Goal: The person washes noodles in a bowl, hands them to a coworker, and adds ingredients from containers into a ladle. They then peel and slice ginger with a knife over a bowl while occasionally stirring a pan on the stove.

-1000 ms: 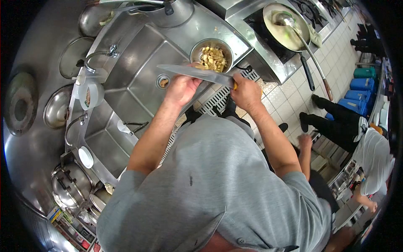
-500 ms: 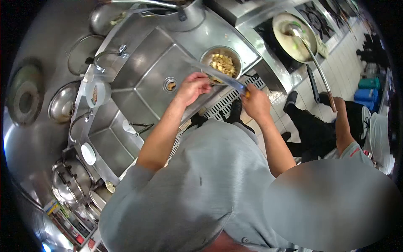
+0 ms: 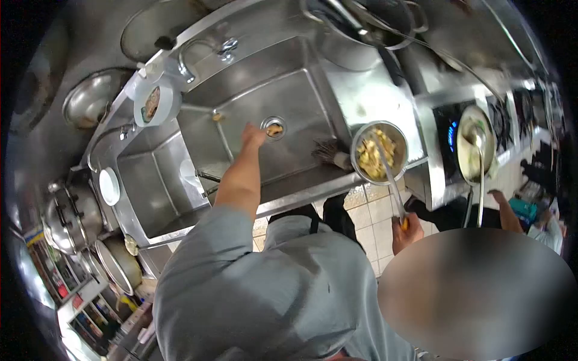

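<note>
My left hand (image 3: 254,136) reaches down into the large sink (image 3: 301,90), just beside the drain (image 3: 284,123). A small yellow-brown piece (image 3: 274,129) lies on the drain, close to my fingertips. Those fingers are mostly hidden behind the back of the hand. My right hand (image 3: 408,232) is closed around the orange handle of a knife (image 3: 392,188). Its blade extends over a round metal bowl (image 3: 406,147) holding chopped yellow pieces (image 3: 374,157). A bristled brush (image 3: 331,153) lies in the sink next to the bowl.
A smaller sink (image 3: 159,186) with a white lid (image 3: 109,186) is at left. A white tub (image 3: 171,105) stands by the taps. Large pots crowd the back. At right, a pan (image 3: 466,156) with a ladle sits near a blue flame; a co-worker's arm (image 3: 509,210) is beside it.
My left hand has moved away from the knife, down toward the drain. My right hand has drawn back with the knife. The view has shifted, and the brush now shows beside the bowl.
</note>
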Demonstrator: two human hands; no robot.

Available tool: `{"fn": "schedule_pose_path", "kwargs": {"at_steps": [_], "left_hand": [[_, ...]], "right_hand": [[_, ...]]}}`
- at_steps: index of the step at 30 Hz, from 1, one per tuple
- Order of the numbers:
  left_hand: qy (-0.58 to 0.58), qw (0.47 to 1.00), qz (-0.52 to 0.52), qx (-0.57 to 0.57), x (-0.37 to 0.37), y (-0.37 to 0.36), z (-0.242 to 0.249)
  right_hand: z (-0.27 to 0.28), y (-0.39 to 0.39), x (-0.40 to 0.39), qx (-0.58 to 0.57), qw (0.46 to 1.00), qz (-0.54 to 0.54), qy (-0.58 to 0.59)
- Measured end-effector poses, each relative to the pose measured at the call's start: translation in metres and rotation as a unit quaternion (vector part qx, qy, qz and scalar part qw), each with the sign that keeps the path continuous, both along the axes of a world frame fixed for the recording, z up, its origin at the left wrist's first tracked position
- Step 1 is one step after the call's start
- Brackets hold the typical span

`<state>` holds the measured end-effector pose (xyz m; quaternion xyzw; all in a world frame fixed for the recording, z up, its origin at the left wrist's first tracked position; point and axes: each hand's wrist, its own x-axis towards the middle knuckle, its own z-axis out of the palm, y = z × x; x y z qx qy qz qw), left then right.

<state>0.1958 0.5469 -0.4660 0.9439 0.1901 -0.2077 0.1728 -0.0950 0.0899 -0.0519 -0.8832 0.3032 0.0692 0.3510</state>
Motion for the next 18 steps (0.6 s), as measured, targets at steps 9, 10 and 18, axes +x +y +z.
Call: {"fn": "schedule_pose_path", "kwargs": {"at_steps": [9, 10, 18], "left_hand": [[-0.038, 0.991, 0.095, 0.081, 0.080, 0.097, -0.004], [-0.037, 0.989, 0.131, -0.057, 0.088, 0.084, 0.046], [-0.094, 0.981, -0.170, -0.028, 0.086, 0.055, -0.020]], "right_hand": [[-0.015, 0.021, -0.018, 0.037, 0.994, -0.104, 0.000], [-0.001, 0.029, -0.003, -0.010, 0.981, -0.140, 0.131], [0.018, 0.063, 0.029, -0.037, 0.968, -0.085, 0.235]]}}
